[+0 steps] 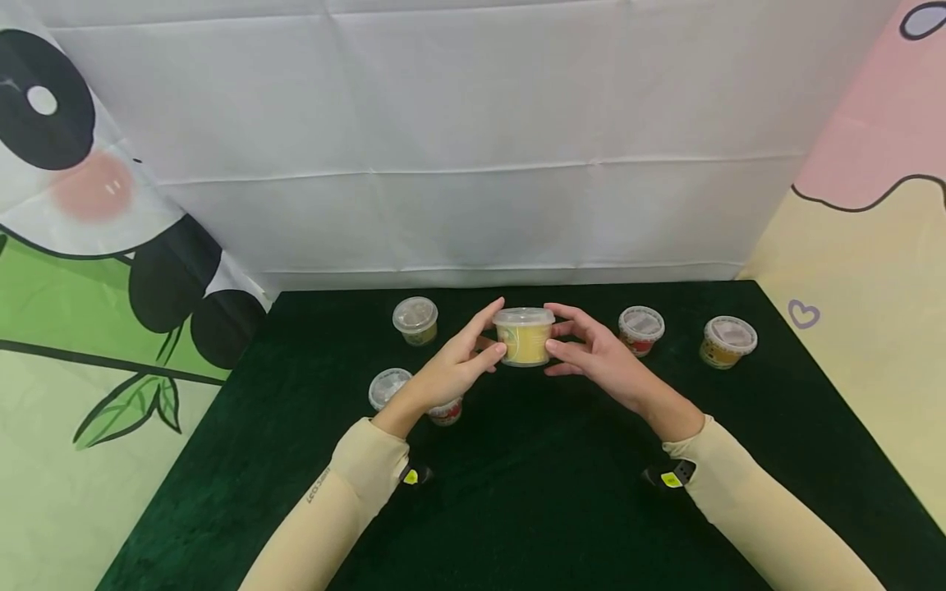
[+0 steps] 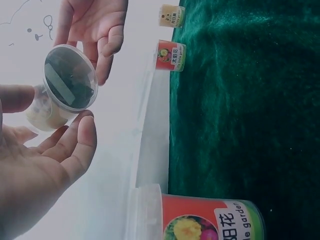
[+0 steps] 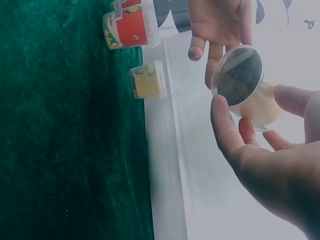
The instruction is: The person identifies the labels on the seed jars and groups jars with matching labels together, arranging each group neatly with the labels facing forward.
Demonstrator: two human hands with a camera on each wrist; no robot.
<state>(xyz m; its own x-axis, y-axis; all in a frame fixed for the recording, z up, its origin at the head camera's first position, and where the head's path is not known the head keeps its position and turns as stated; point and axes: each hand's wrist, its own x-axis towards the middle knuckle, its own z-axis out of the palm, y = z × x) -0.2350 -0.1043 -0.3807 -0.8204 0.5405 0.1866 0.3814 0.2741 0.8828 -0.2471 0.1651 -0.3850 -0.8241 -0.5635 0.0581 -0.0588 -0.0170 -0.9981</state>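
Observation:
A small round plastic tub point(image 1: 523, 343) with yellow showing in its side and a clear lid point(image 1: 524, 316) is held upright between both hands, over the far part of the table. My left hand point(image 1: 451, 367) grips its left side, thumb low on the wall and index finger up by the lid. From the right, my right hand point(image 1: 612, 367) holds it likewise, thumb on the wall and index finger at the lid rim. The left wrist view has the tub's lid point(image 2: 71, 77) tilted toward the camera; the right wrist view shows the lid point(image 3: 239, 76) too.
More lidded tubs stand on the dark green cloth point(image 1: 532, 492): one at back left point(image 1: 415, 322), a tub point(image 1: 388, 387) and a red-labelled tub point(image 1: 447, 413) partly behind the left forearm, a red tub point(image 1: 641, 331) and a yellow tub point(image 1: 727, 342) at right. A white curtain point(image 1: 473, 205) hangs behind.

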